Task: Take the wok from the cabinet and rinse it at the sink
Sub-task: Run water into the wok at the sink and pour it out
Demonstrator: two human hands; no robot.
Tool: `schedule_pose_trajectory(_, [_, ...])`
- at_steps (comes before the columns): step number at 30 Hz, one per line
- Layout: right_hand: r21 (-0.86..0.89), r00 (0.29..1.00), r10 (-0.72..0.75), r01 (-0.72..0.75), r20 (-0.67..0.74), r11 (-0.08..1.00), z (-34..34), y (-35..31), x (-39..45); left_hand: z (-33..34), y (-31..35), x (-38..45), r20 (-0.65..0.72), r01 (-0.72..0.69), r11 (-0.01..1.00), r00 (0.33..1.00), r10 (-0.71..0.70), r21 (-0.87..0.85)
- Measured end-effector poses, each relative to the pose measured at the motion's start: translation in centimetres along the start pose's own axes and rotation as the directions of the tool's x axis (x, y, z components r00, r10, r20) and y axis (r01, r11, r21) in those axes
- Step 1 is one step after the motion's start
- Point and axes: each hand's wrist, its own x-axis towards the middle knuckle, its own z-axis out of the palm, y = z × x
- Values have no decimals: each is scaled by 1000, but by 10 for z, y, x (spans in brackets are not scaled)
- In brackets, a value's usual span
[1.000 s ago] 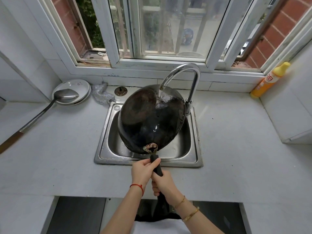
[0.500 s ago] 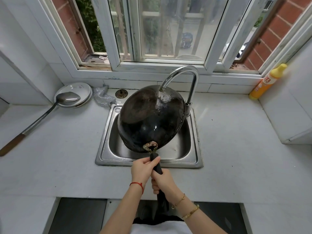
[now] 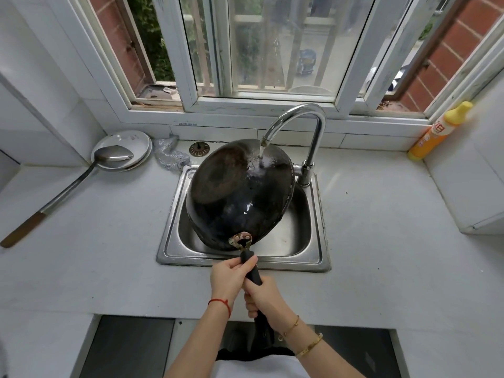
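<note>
A black wok (image 3: 234, 197) is held bottom-up and tilted over the steel sink (image 3: 174, 236). Water runs from the curved chrome tap (image 3: 300, 124) onto the wok's upper right underside. My left hand (image 3: 229, 276) grips the black handle (image 3: 252, 271) close to the wok's bracket. Just below it, my right hand (image 3: 261, 296) is closed around the same handle. The wok's inside faces down and is hidden.
A long metal spatula (image 3: 81, 175) rests on white plates (image 3: 136, 143) at the back left. A steel scourer (image 3: 169, 156) and sink strainer (image 3: 198, 149) lie behind the sink. A yellow detergent bottle (image 3: 439, 132) stands at the back right corner. White counter (image 3: 381, 241) surrounds the sink.
The wok has rolled slightly so its rim tips right, and the stream now lands on the upper right of its underside. Both hands keep their grip on the handle.
</note>
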Motion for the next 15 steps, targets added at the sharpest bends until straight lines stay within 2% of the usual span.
schedule_pose_trajectory(15, [32,997,-21,23,-68,999,-16,-2,-5,20,8,0,83,-11,999,997,8,33])
